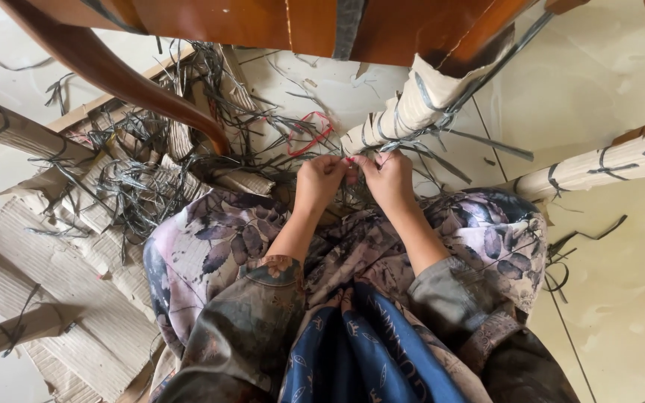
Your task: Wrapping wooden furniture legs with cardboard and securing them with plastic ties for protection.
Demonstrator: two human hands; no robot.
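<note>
Both hands together, pinching a red band, beside cardboard-wrapped chair leg, grey straps.

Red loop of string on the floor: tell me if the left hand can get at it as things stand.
Probably yes. The red loop lies just beyond the left hand, with only loose grey strips around it.

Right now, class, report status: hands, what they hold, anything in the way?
Left hand and right hand pinch a red strip. Wrapped leg just above. Grey straps litter the floor.
</note>
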